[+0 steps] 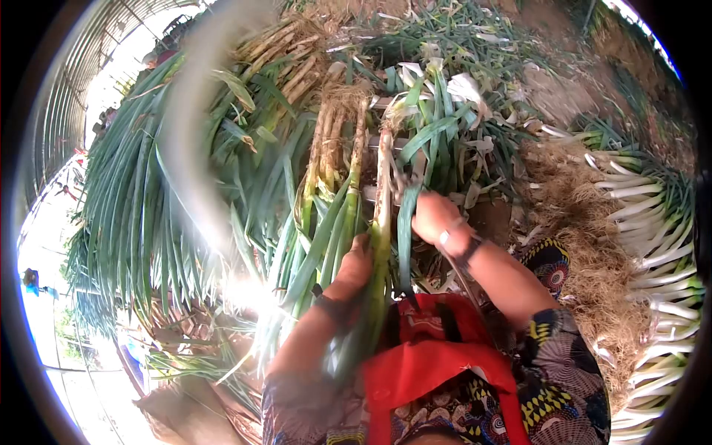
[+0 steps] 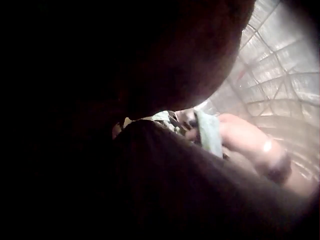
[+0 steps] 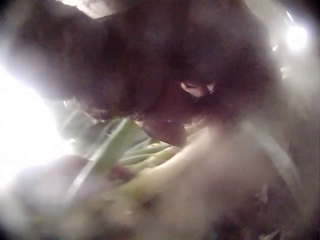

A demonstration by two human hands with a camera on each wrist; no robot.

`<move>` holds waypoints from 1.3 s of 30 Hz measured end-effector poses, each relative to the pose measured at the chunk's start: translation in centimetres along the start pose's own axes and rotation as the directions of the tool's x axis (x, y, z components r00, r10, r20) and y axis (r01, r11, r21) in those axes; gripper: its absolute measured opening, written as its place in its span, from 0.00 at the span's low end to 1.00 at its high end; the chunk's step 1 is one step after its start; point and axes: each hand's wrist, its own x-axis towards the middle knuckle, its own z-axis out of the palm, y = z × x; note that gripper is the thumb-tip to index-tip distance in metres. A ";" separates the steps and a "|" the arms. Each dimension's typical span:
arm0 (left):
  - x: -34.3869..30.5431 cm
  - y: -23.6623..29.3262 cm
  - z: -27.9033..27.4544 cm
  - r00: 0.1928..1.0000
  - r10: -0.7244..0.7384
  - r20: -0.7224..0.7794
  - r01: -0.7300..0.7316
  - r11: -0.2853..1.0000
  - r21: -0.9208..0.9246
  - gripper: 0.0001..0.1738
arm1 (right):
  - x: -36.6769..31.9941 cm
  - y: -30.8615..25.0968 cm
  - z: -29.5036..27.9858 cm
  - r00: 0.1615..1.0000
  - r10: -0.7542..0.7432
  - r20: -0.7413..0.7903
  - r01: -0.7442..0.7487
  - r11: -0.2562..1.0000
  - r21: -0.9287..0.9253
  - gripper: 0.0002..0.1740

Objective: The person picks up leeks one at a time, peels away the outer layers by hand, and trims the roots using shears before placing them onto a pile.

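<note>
A long green onion (image 1: 383, 185) stands root end up in the head view, and my left hand (image 1: 354, 265) grips it low, around its green part. To its right my right hand (image 1: 437, 219) has its fingers curled at the top of a flat green leaf (image 1: 405, 233) that hangs down beside the stalk. The left wrist view is mostly dark; it shows the right hand (image 2: 247, 140) with the pale leaf (image 2: 209, 134) across its fingers. Blurred in the right wrist view is a pale stalk (image 3: 172, 162); the fingertips are hidden there.
Unpeeled onions (image 1: 326, 141) lie just left of the held one, with a large green heap (image 1: 141, 185) farther left. Leaf scraps (image 1: 460, 44) cover the ground ahead. Along the right lies a row of white-stemmed onions (image 1: 653, 252) with roots (image 1: 593, 245) facing inward.
</note>
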 end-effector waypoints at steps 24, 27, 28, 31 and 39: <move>-1.7 5.5 -2.0 0.972 -0.119 0.203 0.020 0.902 0.432 0.39 | -6.6 -1.5 -3.6 0.968 -0.066 0.242 0.057 0.997 0.045 0.20; -2.3 6.2 -2.4 0.944 0.050 0.326 -0.183 0.902 0.390 0.30 | -4.3 1.0 -2.8 0.991 0.131 -0.040 -0.127 0.988 0.084 0.19; -1.6 6.9 -3.4 0.924 0.019 0.381 -0.221 0.841 0.494 0.20 | -4.5 1.2 -3.2 0.988 0.142 -0.053 -0.134 0.982 0.135 0.18; 1.1 7.1 -6.0 0.923 0.384 -0.007 -0.284 0.697 0.658 0.12 | -6.1 0.3 -1.7 0.999 -0.018 -0.036 0.025 0.973 0.229 0.19; 9.2 1.0 -4.4 0.845 0.418 -0.333 -0.101 0.737 0.669 0.17 | -6.2 -3.1 1.3 0.985 -0.101 0.139 0.069 0.974 0.215 0.20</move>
